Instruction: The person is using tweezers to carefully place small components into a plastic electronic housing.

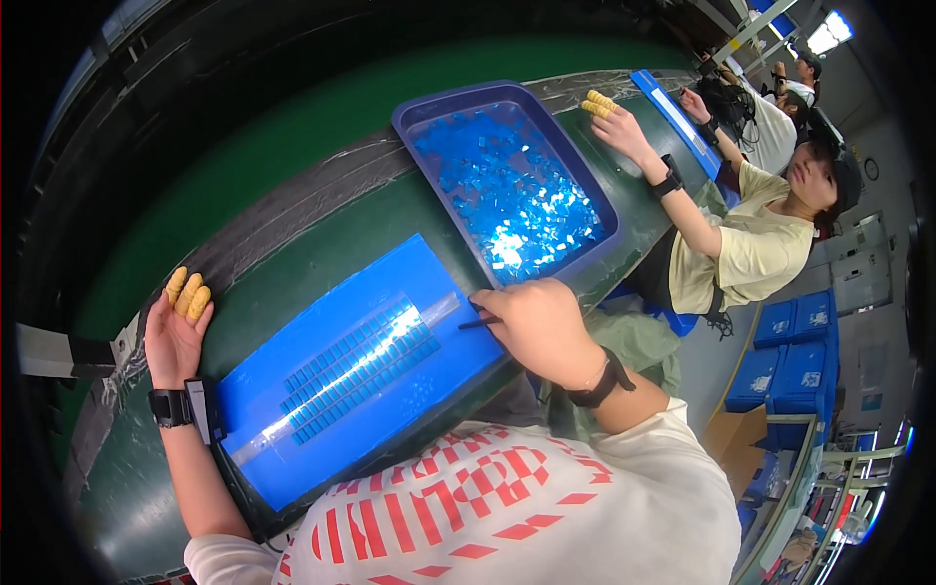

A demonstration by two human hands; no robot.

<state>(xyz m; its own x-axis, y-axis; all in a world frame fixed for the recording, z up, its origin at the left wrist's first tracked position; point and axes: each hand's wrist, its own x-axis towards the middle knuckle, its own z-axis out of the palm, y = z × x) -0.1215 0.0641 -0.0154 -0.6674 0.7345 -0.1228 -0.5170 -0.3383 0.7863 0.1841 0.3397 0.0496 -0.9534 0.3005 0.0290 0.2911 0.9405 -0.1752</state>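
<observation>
My left hand (175, 336) rests at the left of the blue board, palm turned up and fingers apart. Yellow finger cots (188, 292) cover several of its fingertips, and nothing lies in it. At the board's right edge, my right hand (541, 327) is closed around a thin black stick-like tool (476, 324), whose exact kind I cannot make out. The blue board (390, 273) lies flat on the green bench, bearing several slanted rows of small blue rectangular pieces (341, 375) on a shiny clear strip. Beyond my right hand stands a dark blue tray (450, 210) of loose, glinting blue pieces.
A small black device (203, 409) with a cable sits between my left wrist and the board. To the right, a co-worker (760, 234) reaches over the bench (107, 507) beside another blue board (673, 112). Blue crates (795, 351) are stacked behind.
</observation>
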